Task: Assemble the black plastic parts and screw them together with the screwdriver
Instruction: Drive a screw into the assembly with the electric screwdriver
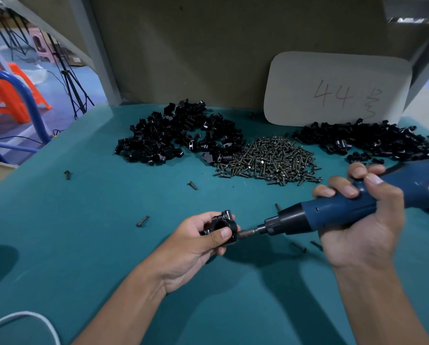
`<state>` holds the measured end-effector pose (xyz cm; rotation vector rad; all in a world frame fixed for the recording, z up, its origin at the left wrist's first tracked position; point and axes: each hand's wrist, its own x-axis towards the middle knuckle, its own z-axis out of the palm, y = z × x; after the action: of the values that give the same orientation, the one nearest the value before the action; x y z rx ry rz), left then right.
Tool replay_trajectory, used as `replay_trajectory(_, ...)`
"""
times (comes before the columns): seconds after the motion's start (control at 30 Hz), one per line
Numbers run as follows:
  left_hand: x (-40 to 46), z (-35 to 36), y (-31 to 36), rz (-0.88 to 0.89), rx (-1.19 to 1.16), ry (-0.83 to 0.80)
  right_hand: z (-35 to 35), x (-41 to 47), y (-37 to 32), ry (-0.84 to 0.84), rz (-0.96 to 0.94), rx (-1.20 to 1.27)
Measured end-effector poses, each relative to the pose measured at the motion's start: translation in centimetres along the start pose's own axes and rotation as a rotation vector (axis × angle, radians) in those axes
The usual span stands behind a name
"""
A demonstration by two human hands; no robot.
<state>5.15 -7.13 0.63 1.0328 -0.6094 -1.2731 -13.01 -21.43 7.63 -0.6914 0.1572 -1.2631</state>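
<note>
- The left hand (198, 241) grips the joined black plastic parts (221, 226) above the green table (84, 220); thumb across the near face, fingers curled behind; the piece sits low in the middle of the view, clear of the surface.
- The right hand (365, 220) is wrapped tight round the blue screwdriver (333, 211); fingers curl over the top of the barrel, palm beneath; the tool lies almost level, pointing left.
- The bit (248, 232) meets the right side of the held parts; whether a screw sits on its tip cannot be told.
- Behind, a heap of screws (270, 160) lies between two heaps of black pieces, one on the left (178, 138) and one on the right (367, 140); the left heap touches the screws.
- Loose screws (142, 221) lie scattered near the hands; a white card (337, 90) marked 44 leans on the back wall.
</note>
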Motion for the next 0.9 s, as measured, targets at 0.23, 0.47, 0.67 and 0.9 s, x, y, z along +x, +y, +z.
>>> replay_trajectory(0.23, -0.04, 0.28, 0.16, 0.019, 0.003, 0.002, 0.05, 0.09, 0.07, 0.025, 0.001, 0.01)
replay_trajectory(0.47, -0.03, 0.39, 0.27, 0.022, 0.034, 0.029, 0.09, -0.02, 0.25, 0.037, 0.0, 0.017)
replay_trajectory(0.67, 0.04, 0.68, 0.09, 0.011, 0.091, 0.03, 0.04, -0.1, 0.0, 0.005, -0.008, -0.014)
replay_trajectory(0.9, -0.1, 0.42, 0.06, -0.005, 0.07, 0.005, -0.28, -0.22, -0.3, -0.057, 0.01, 0.002)
